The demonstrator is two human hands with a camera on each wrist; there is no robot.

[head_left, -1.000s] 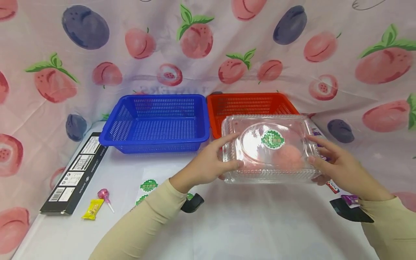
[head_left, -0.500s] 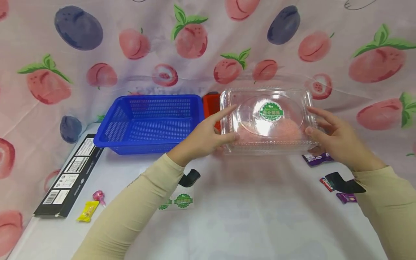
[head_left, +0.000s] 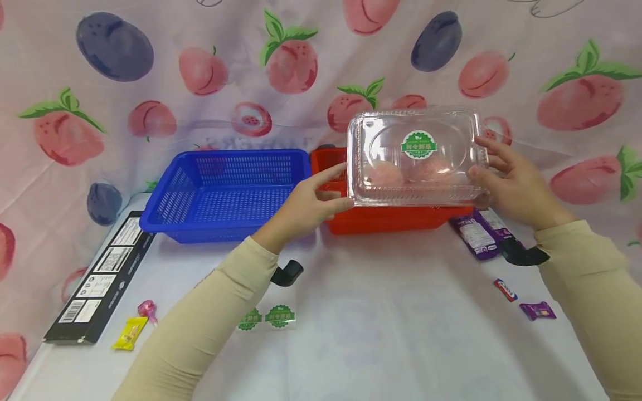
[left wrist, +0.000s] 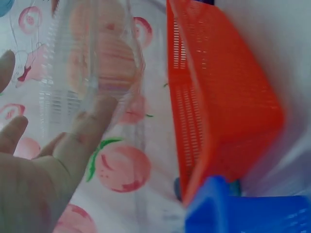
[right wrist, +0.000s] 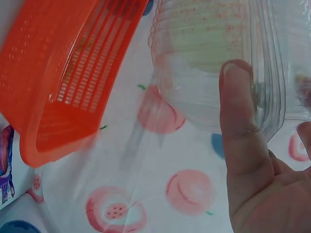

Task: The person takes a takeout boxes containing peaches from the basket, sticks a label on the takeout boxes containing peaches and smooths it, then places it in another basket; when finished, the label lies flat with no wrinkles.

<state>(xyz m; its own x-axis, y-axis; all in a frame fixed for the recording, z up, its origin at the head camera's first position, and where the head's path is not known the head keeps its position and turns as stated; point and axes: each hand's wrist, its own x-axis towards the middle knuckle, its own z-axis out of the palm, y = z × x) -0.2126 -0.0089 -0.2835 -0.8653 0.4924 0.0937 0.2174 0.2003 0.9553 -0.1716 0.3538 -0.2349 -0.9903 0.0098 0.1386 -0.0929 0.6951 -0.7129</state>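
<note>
A clear plastic clamshell box point(head_left: 416, 161) with a green sticker on its lid and pink round things inside hangs in the air over the red basket point(head_left: 381, 220). My left hand point(head_left: 346, 184) pinches its left end between thumb and fingers. At the other end, my right hand point(head_left: 475, 157) grips the rim in the same way. In the left wrist view my thumb point(left wrist: 92, 126) lies against the box point(left wrist: 92, 58), with the red basket point(left wrist: 218, 97) beyond. The right wrist view shows my thumb point(right wrist: 238, 107) on the ribbed box point(right wrist: 218, 48), beside the red basket point(right wrist: 63, 73).
A blue basket point(head_left: 225, 195) stands left of the red one. A long black box point(head_left: 100, 273), a lollipop point(head_left: 147, 309) and a yellow sweet point(head_left: 129, 333) lie at the left. Green stickers point(head_left: 268, 317) lie in front; a purple packet point(head_left: 478, 231) and small sweets point(head_left: 536, 310) at the right.
Both hands have lifted the clear box up and away from me, from just above the table's middle to over the red basket.
</note>
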